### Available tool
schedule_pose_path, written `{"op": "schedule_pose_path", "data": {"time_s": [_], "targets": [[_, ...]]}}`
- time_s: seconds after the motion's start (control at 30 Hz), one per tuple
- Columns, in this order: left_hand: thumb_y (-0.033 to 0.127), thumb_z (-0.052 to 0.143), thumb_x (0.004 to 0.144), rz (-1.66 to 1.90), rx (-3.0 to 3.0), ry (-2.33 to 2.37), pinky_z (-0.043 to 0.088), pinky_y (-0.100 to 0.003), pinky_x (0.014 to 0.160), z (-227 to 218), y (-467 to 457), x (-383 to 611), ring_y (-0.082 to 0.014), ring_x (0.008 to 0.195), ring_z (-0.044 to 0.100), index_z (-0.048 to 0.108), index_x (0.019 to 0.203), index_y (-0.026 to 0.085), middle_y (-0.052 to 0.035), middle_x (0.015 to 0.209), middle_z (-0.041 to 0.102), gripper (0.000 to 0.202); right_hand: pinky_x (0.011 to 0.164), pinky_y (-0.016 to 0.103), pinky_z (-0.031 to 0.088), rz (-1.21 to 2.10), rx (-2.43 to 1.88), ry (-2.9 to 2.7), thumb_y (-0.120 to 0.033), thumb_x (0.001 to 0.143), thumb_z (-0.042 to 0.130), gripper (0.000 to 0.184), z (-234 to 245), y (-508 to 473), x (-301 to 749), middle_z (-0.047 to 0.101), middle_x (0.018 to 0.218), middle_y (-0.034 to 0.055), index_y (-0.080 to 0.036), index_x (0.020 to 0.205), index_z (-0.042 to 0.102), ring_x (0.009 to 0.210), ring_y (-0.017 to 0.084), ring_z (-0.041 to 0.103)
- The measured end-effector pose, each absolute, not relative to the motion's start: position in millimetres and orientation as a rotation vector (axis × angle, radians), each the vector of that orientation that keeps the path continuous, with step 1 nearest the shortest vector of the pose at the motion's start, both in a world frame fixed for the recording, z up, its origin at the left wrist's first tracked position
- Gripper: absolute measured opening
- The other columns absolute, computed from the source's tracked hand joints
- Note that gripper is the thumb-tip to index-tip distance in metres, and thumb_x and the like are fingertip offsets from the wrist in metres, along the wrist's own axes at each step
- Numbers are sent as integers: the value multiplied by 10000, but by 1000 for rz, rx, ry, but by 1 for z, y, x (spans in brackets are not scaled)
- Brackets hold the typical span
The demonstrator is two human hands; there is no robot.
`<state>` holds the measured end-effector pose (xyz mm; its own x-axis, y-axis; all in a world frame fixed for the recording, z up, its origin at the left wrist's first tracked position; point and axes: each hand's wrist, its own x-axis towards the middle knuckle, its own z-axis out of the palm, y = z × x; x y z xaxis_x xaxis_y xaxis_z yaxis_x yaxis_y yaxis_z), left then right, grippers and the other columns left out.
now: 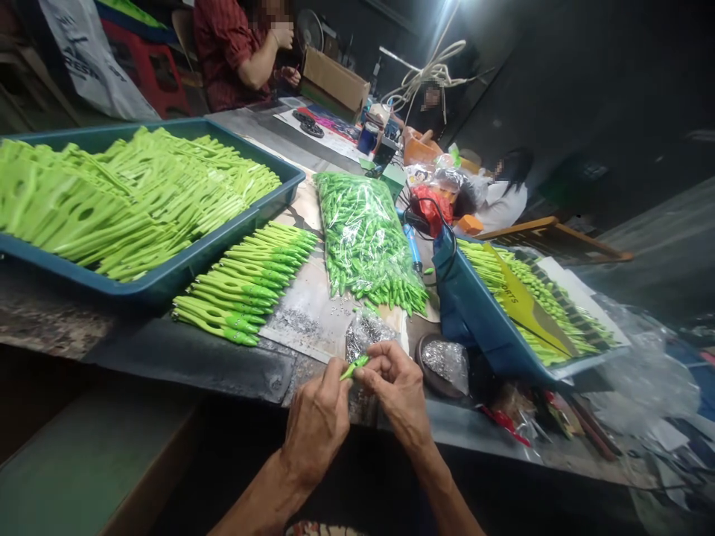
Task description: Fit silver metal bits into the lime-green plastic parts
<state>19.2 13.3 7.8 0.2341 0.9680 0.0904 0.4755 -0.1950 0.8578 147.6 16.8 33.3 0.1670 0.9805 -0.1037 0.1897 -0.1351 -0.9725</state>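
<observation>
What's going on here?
A person at a workbench is pinching a small green plastic part between the left hand and right hand, just above a clear bag of small silver pieces. Rows of long green plastic parts lie nearby, beside a blue tray heaped with more and a clear bag of green pieces. A co-worker sits across the bench.

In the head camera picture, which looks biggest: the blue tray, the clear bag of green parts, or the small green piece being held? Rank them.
1. Blue tray
2. Clear bag of green parts
3. Small green piece, smallest though nearest the camera
</observation>
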Motion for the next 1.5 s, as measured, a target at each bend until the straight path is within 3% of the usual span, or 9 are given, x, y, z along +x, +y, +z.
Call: {"op": "schedule_pose_path", "data": {"time_s": [0.27,0.37,0.57,0.73,0.83,0.93,1.07,1.27,1.5], "targets": [[221,454,780,748,1306,1051,352,-227,513,27,28,2,-112,516,481,473,779,185,31,597,552,41,683,231,423,1050,-1424,-1586,-225,834,559,131,38,14,153,592,819,5,-186,938,628,753,129,549],[225,484,743,699,1148,932,320,-202,453,26,34,-6,-86,441,420,439,834,181,55,557,540,111,760,260,429,891,-1339,-1846,-168,854,528,159,42,16,154,589,903,30,-192,981,621,852,150,553],[159,448,713,648,1274,930,321,-196,444,27,42,-17,-95,439,404,425,878,196,82,524,491,171,731,320,439,365,-1238,-2268,-143,877,488,161,43,22,152,555,912,66,-186,969,613,850,182,507],[86,389,734,668,1958,1145,421,-267,615,36,44,-22,-172,661,566,522,907,202,-1,670,597,247,707,333,441,-14,-1049,-2470,-64,882,408,205,33,27,152,582,924,101,-125,1035,530,809,191,512],[16,369,683,609,2277,1211,462,-316,619,39,44,-23,-218,689,601,544,890,174,-53,728,636,314,711,315,459,-105,-963,-2443,-43,863,371,278,27,35,149,558,943,121,-109,1113,475,857,201,514],[-28,375,601,844,2484,1273,492,-401,752,37,42,-23,-267,858,607,556,928,140,-108,891,652,410,643,292,453,-135,-970,-2387,-58,861,325,261,26,45,139,532,852,94,-131,1051,488,775,189,503],[-31,370,688,1424,2462,1309,421,-444,952,23,32,-26,-259,1100,522,489,1138,101,-147,1103,611,484,584,266,403,-74,-1075,-2331,-57,861,287,231,26,60,119,493,768,59,-162,860,492,689,173,473],[-38,377,780,1755,2213,1364,480,-394,879,-1,18,-38,-216,1000,579,503,1103,124,-125,974,643,383,553,248,346,-152,-1143,-2331,-145,899,365,170,22,80,84,490,720,36,-169,805,504,656,164,475],[-48,387,793,1881,1998,1453,511,-357,821,-8,16,-57,-191,915,595,512,1078,152,-100,929,634,370,563,264,330,-209,-1168,-2340,-117,886,388,177,13,93,44,502,737,41,-171,770,510,669,175,471]]}}
